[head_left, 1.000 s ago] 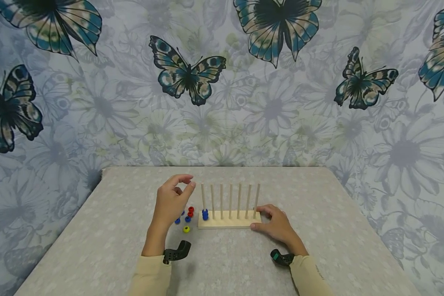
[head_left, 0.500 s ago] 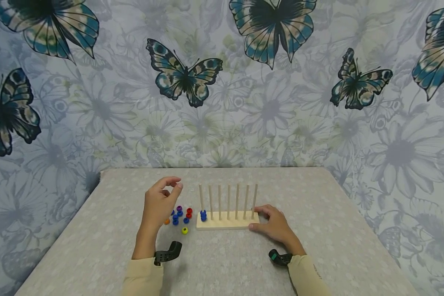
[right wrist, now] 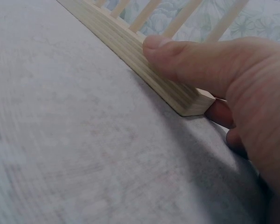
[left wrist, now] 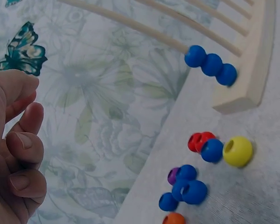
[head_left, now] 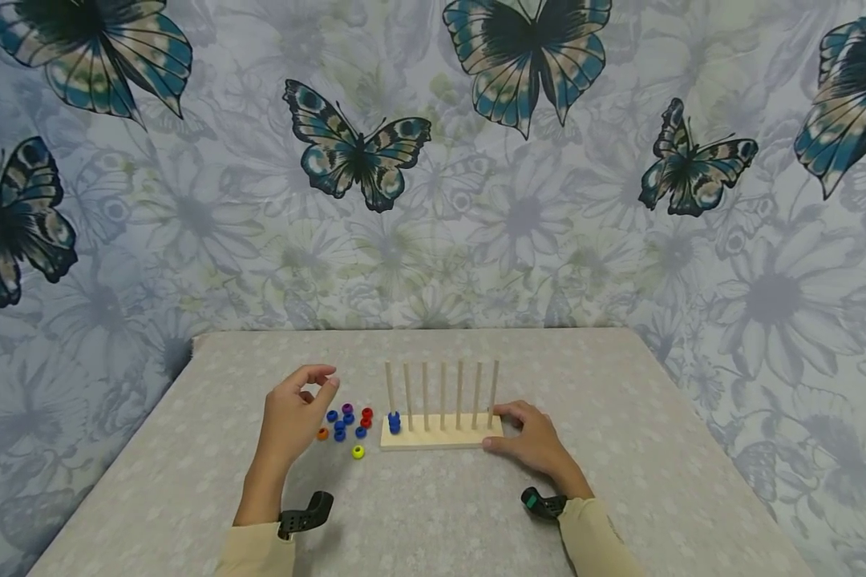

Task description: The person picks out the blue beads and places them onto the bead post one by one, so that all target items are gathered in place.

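A pale wooden peg rack with a row of upright pegs stands on the table. On its leftmost peg sit three blue beads, stacked at the bottom. My right hand grips the rack's right end, its thumb along the front face and other fingers behind. To the left of the rack, my left hand hovers with loosely bent fingers, and no bead shows in it. Close by lie loose beads: a yellow bead, red beads, several blue beads, a purple bead and an orange bead.
A light patterned cloth covers the table. Behind its far edge hangs a butterfly-print backdrop. Black wrist straps sit on both wrists. The rack's other pegs carry no beads.
My left hand has moved left and a little down, away from the leftmost peg, uncovering more loose beads. My right hand keeps its grip on the rack. The head view has shifted slightly.
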A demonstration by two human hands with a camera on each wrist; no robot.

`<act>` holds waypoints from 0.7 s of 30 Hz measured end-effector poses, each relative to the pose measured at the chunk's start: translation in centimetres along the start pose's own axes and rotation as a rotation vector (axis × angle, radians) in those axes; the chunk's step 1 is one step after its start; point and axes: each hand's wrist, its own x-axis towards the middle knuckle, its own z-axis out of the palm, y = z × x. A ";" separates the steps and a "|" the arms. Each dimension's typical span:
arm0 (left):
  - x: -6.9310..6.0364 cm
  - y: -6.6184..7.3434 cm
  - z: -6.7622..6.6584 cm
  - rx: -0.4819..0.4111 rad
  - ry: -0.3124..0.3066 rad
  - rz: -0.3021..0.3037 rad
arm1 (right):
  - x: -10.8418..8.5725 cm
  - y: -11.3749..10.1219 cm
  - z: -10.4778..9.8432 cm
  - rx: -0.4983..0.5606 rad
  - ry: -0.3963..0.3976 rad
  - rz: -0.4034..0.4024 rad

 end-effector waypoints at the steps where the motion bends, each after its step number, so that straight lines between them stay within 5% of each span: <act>1: -0.1 -0.1 0.0 -0.001 -0.007 -0.009 | 0.0 0.0 -0.1 0.004 0.001 0.003; 21: -2.5 -5.5 2.4 0.016 -0.176 -0.157 | -0.1 0.2 0.0 -0.004 -0.006 -0.008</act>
